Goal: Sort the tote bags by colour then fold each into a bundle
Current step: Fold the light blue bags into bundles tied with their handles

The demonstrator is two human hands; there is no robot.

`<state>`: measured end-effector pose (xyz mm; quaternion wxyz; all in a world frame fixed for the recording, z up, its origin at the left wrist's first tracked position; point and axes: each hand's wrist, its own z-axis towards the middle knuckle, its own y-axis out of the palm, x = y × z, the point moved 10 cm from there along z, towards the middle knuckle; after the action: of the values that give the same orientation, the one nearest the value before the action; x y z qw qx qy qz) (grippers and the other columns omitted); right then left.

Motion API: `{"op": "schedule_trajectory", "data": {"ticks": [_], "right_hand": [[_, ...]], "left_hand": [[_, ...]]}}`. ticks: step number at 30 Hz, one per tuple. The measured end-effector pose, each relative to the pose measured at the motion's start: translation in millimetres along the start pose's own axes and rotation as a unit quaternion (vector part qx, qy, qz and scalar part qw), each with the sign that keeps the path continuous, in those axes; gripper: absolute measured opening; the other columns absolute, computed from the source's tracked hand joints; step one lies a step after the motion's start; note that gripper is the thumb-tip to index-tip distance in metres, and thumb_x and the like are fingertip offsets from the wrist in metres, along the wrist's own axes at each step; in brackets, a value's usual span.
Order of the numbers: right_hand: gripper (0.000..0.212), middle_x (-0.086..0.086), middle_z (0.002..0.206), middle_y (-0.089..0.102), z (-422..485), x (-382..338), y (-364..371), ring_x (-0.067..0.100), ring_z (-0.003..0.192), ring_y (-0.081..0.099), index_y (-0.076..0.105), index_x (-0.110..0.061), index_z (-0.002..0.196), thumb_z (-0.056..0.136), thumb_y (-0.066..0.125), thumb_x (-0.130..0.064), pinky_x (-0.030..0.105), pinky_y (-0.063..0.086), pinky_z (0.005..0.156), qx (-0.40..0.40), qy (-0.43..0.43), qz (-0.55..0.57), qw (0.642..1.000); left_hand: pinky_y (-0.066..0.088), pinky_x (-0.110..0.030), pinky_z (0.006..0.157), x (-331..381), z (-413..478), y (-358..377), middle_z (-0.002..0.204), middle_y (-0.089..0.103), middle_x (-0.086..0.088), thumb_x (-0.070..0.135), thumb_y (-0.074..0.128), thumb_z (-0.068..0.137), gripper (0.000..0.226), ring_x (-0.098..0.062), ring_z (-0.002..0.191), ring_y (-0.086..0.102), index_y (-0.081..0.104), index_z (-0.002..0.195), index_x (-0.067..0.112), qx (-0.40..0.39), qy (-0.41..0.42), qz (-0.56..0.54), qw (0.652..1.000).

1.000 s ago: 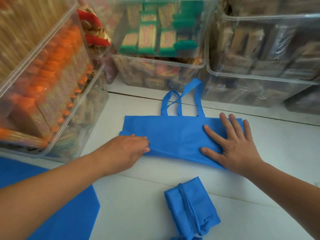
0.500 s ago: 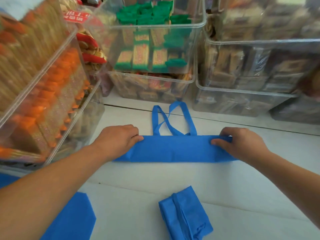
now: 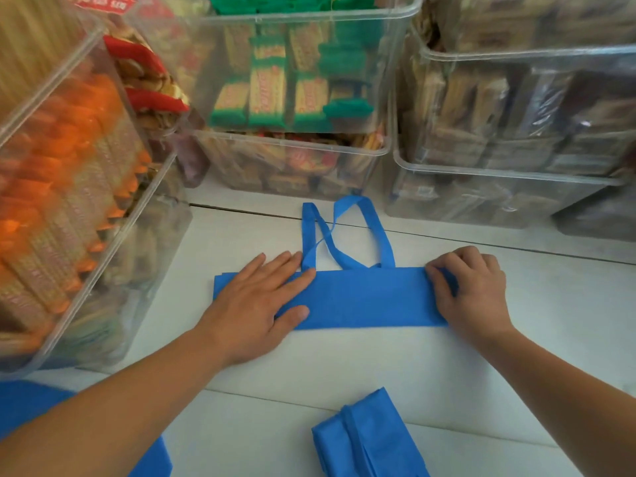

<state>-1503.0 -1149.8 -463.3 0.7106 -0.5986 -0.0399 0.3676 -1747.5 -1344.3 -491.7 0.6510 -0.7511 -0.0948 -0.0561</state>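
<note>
**Step in hand:** folding, judged about midway. The blue non-woven fabric tote bag [image 3: 364, 299] lies on the white table top [image 3: 344, 366] as a long narrow strip spanning between the two hands. Its two blue strap handles [image 3: 346, 235] trail off the far edge, just beyond the left fingertips.

**Left hand** [image 3: 254, 306]: flat, fingers straight and spread, pressing the strip's left portion down. It grasps nothing.

**Right hand** [image 3: 471, 292]: fingers curled over the strip's right end, apparently pinching it — the thumb's contact is hidden.

**Sorting:** only blue is visible. A folded blue fabric bundle [image 3: 371, 438] sits nearer the person, inboard of the right forearm. A flat blue fabric sheet [image 3: 31, 404] lies beneath the left forearm.

**Next move, as a judgement:** the pinched end needs carrying across toward the pressing left hand, with the handles tucked in first — loose straps would spoil the bundle.

**Writing:** a red label [image 3: 103, 1] well beyond the left hand bears white print that is not legible. Lettering on the green-ended biscuit packets [image 3: 268, 94] inside the clear plastic bins [image 3: 309, 19] is too blurred to read.
</note>
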Motion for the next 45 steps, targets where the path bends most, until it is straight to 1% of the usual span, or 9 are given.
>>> {"op": "schedule_trajectory", "data": {"ticks": [5,9,15,19,26,34,37,41,45], "right_hand": [[0.021,0.007,0.123,0.066,-1,-43,-4,0.041,0.12,0.053,0.07,-0.019,0.107,0.093,0.053,-0.023,0.061,0.029,0.112,-0.033,-0.051,-0.196,0.979],[0.067,-0.001,0.172,0.011,-14,-77,36,0.033,0.157,0.002,0.023,-0.047,0.157,0.097,0.012,-0.075,0.054,-0.013,0.123,-0.204,0.028,-0.14,0.968],[0.084,-0.007,0.171,-0.011,-21,-72,55,0.026,0.157,-0.014,-0.009,-0.053,0.157,0.083,-0.001,-0.092,0.054,-0.014,0.123,-0.227,0.038,-0.171,0.958],[0.084,-0.007,0.171,-0.012,-22,-75,58,0.024,0.157,-0.015,-0.01,-0.053,0.157,0.083,-0.002,-0.092,0.054,-0.013,0.124,-0.239,0.027,-0.174,0.955],[0.078,0.001,0.166,-0.031,-10,-83,62,0.026,0.153,-0.029,-0.021,-0.055,0.153,0.083,-0.01,-0.088,0.059,-0.014,0.121,-0.248,-0.025,-0.222,0.943],[0.057,0.007,0.122,0.051,-28,-145,33,0.035,0.109,0.047,0.06,-0.025,0.137,0.086,0.075,-0.045,0.047,0.053,0.086,-0.065,0.029,-0.023,0.997],[0.054,-0.005,0.127,0.062,-52,-166,45,0.029,0.129,0.05,0.067,-0.032,0.129,0.087,0.062,-0.065,0.037,0.041,0.104,-0.156,0.028,0.11,0.981],[0.09,-0.025,0.159,0.035,-107,-210,66,0.005,0.156,-0.003,0.059,-0.057,0.132,0.051,0.063,-0.097,0.039,-0.004,0.127,-0.415,0.023,0.287,0.863],[0.093,-0.023,0.163,0.028,-136,-252,62,0.002,0.154,-0.008,0.052,-0.064,0.133,0.046,0.07,-0.092,0.042,-0.01,0.126,-0.501,-0.061,0.261,0.823]], "left_hand": [[-0.007,-0.041,0.128,1,4,6,0.168,-0.024,0.01,0.074,-0.001,0.098,0.069,-0.005,0.152,-0.029,-0.021,0.157,0.044,-0.038,-0.014,0.051,0.998],[-0.008,-0.041,0.127,0,4,5,0.167,-0.028,0.011,0.072,0.0,0.098,0.068,-0.004,0.15,-0.032,-0.024,0.156,0.045,-0.039,-0.018,0.051,0.998],[0.01,-0.034,0.128,-18,-4,-10,0.17,0.015,0.014,0.054,0.02,0.104,0.06,-0.003,0.155,0.011,0.021,0.162,0.037,0.066,-0.039,-0.093,0.993],[0.044,-0.039,0.106,-50,-39,-22,0.133,0.053,0.006,0.059,0.039,0.097,0.065,-0.019,0.122,0.048,0.052,0.148,0.02,0.139,-0.128,-0.087,0.978],[0.039,-0.036,0.094,-65,-39,-18,0.099,0.053,0.013,0.066,0.065,0.086,0.04,-0.016,0.099,0.05,0.054,0.103,0.032,-0.004,-0.233,-0.126,0.964],[0.042,-0.033,0.063,-37,-92,-32,0.072,0.054,0.009,0.032,0.051,0.102,0.019,-0.014,0.068,0.051,0.052,0.085,0.024,0.015,-0.267,-0.304,0.914],[0.039,-0.022,0.055,-34,-121,-46,0.067,0.054,0.01,0.016,0.053,0.098,0.015,-0.007,0.058,0.047,0.06,0.093,0.028,0.024,-0.291,-0.409,0.864],[0.039,-0.015,0.057,-25,-161,-80,0.065,0.053,0.007,0.003,0.062,0.093,0.036,-0.008,0.059,0.05,0.072,0.11,0.033,0.021,-0.295,-0.494,0.817],[0.05,-0.023,0.081,-17,-187,-98,0.096,0.078,-0.001,0.012,0.064,0.097,0.018,-0.011,0.093,0.069,0.082,0.094,0.013,0.013,-0.303,-0.577,0.759]]}}
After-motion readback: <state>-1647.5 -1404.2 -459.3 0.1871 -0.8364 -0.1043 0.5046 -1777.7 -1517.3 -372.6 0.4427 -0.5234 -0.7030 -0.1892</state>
